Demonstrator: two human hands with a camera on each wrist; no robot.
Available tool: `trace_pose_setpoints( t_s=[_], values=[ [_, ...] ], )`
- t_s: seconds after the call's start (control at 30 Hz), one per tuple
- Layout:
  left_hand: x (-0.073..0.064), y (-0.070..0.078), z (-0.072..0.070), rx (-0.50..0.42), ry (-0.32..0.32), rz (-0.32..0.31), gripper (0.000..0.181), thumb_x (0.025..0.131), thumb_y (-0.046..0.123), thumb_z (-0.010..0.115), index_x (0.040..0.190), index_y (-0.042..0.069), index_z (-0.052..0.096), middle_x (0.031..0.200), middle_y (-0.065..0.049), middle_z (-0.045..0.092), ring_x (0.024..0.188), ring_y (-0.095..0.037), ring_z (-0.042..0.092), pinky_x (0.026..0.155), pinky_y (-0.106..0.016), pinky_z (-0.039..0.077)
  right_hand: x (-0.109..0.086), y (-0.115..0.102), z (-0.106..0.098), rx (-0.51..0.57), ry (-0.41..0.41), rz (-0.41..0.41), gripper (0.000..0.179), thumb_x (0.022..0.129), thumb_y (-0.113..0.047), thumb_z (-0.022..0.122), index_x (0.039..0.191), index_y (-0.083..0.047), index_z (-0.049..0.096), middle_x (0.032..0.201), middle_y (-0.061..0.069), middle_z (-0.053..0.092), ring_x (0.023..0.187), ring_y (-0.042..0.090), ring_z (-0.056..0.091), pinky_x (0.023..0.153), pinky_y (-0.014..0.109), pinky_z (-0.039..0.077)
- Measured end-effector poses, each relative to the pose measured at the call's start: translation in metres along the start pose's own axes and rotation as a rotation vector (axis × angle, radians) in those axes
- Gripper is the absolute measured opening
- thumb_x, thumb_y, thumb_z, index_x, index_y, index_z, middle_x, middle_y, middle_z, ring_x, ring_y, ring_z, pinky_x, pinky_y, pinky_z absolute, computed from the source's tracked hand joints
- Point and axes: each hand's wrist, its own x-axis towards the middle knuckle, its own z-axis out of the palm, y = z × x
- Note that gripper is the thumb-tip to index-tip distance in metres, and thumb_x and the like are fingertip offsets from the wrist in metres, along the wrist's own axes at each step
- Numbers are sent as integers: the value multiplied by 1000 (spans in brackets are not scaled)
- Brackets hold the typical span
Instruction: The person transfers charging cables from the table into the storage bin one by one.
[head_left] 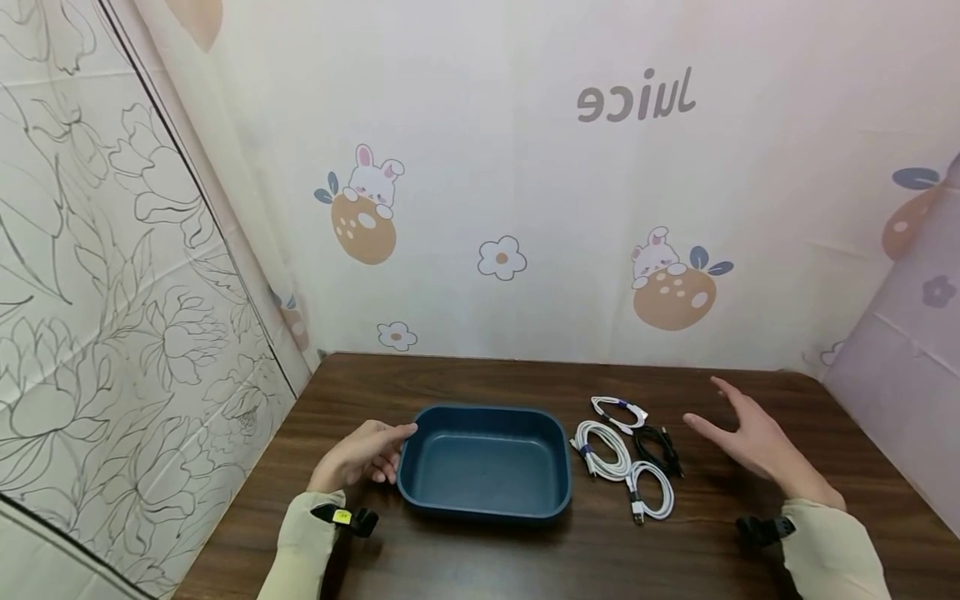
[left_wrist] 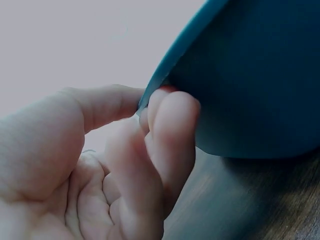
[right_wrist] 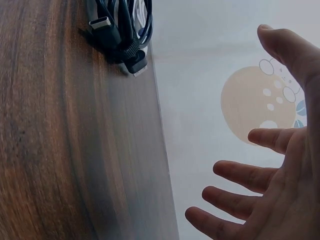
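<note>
Left hand pinches the rim of the dark-blue rectangular tray just right of its fingers! Right hand hovers, fingers spread wide; left of them, one coiled black cable and three coiled white cables.

The grey word "Juice" stands in mirror writing, running from right to left, on the pale cloth backdrop with printed rabbits and orange fruits behind the dark brown wood-grain worktop. It sits high, right of centre, above the right-hand rabbit print. A small yellow label on the black left wrist strap bears dark marks too small to read.
</note>
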Motion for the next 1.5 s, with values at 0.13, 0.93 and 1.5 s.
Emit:
trace_pose_setpoints(
  t_s=[0.13,0.93,1.5],
  values=[
    [1,0,-1,-11,-11,-8,54,97,58,63,72,10,63,59,-1,62,47,-10,60,47,-22,51,-1,4,-2,11,-1,16,100,99,-58,58,163,0,9,154,43,29,135,65,32,97,80,33],
    [7,-1,-4,-66,-63,-11,53,98,56,63,73,9,63,60,0,63,47,-11,61,48,-24,54,-8,25,-17,211,-8,80,92,105,-53,49,165,-7,-4,156,44,23,133,65,36,90,74,43],
    [8,-7,-5,-103,-109,-13,53,100,55,59,75,9,63,61,1,63,48,-10,62,48,-23,54,-6,26,-3,295,-36,50,87,108,-44,50,164,-3,-2,153,46,24,129,62,45,77,36,62]
  ],
)
